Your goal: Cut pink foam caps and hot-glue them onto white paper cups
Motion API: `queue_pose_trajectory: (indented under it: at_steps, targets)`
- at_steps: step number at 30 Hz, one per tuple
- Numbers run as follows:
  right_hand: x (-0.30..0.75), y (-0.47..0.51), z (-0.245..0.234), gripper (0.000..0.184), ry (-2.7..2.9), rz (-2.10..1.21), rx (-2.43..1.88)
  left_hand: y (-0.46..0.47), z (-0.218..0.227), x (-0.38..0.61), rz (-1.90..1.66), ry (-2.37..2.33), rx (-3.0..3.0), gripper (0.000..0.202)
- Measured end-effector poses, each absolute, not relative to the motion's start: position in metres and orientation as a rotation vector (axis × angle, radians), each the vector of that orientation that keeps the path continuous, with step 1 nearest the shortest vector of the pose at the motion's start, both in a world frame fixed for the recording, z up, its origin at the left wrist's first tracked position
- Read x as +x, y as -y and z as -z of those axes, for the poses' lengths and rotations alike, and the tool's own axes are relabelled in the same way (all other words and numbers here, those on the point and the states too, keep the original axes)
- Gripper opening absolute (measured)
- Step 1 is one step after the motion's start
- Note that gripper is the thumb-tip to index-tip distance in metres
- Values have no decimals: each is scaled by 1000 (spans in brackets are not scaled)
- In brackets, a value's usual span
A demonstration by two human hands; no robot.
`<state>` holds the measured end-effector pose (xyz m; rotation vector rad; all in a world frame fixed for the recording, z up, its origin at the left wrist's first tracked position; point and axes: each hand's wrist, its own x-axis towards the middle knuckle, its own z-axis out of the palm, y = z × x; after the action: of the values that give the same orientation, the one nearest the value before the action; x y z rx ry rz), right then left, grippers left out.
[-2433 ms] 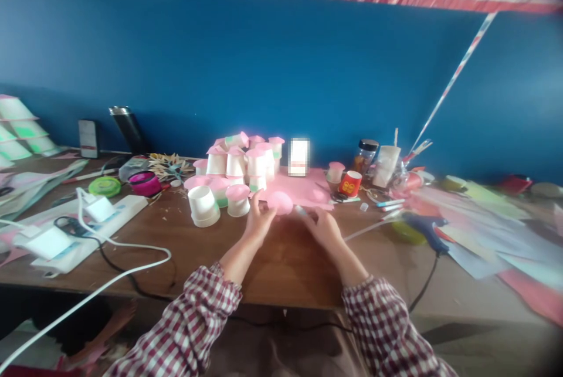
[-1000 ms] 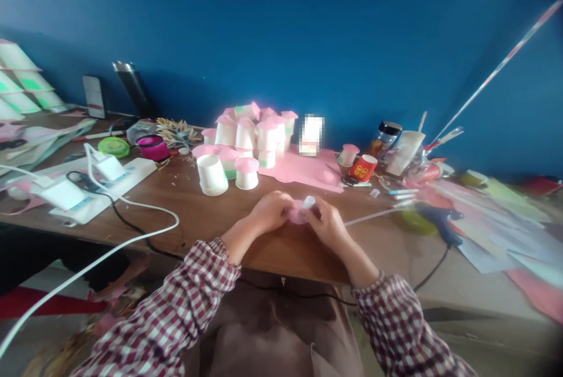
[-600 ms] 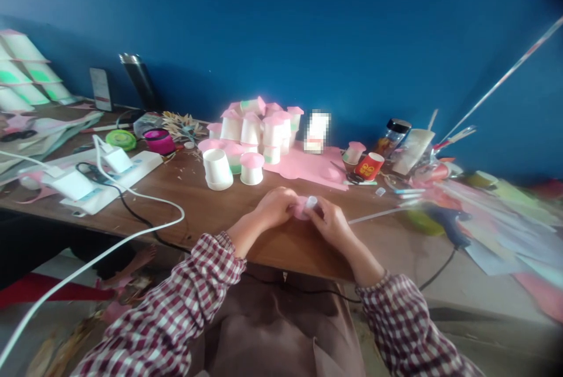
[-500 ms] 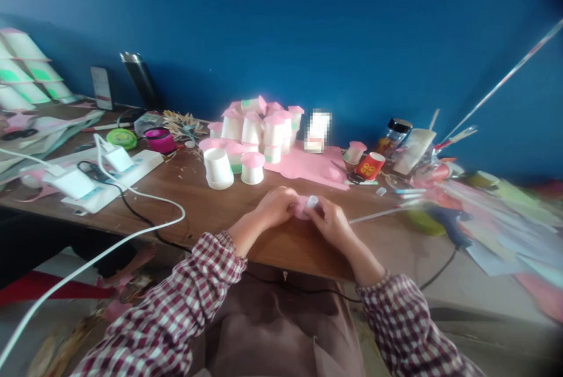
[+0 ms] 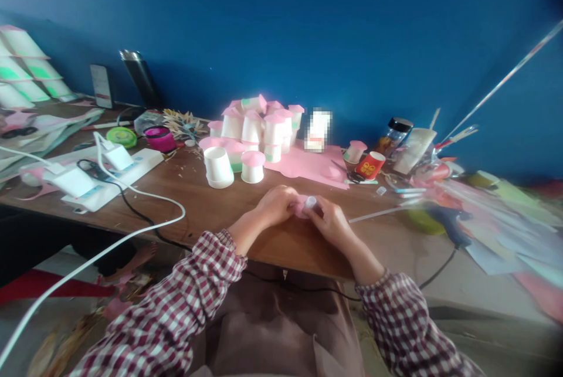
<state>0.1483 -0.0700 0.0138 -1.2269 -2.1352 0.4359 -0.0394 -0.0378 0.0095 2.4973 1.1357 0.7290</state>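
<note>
Over the front part of the table, my left hand (image 5: 278, 203) pinches the edge of a small pink paper piece (image 5: 299, 206). My right hand (image 5: 331, 218) is closed around a short white glue stick (image 5: 310, 201), held against the pink paper. The fingers hide the lower part of the stick. Beyond my hands stand a white paper cup (image 5: 219, 168) and another cup with a pink paper top (image 5: 252, 166). Behind them is a heap of pink-topped cups (image 5: 251, 126). A small clear cap (image 5: 380, 191) lies to the right.
A power strip (image 5: 132, 176) with chargers and white cables crosses the left side. At right are a red cup (image 5: 370, 166), black-handled scissors (image 5: 356, 177), a dark glue gun (image 5: 448, 223) and loose paper sheets (image 5: 505, 230). A dark bottle (image 5: 141, 79) stands by the blue wall.
The glue stick has shifted slightly left and down over the pink paper. Both hands keep their hold, and the other things stay where they were.
</note>
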Motion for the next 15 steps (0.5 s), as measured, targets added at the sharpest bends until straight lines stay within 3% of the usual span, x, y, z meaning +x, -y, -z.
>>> queue_pose_trajectory:
  at_steps: [15]
  targets:
    - [146, 70, -16, 20, 2176, -416, -1227, 38, -8, -40, -701, -1158, 2505, 19]
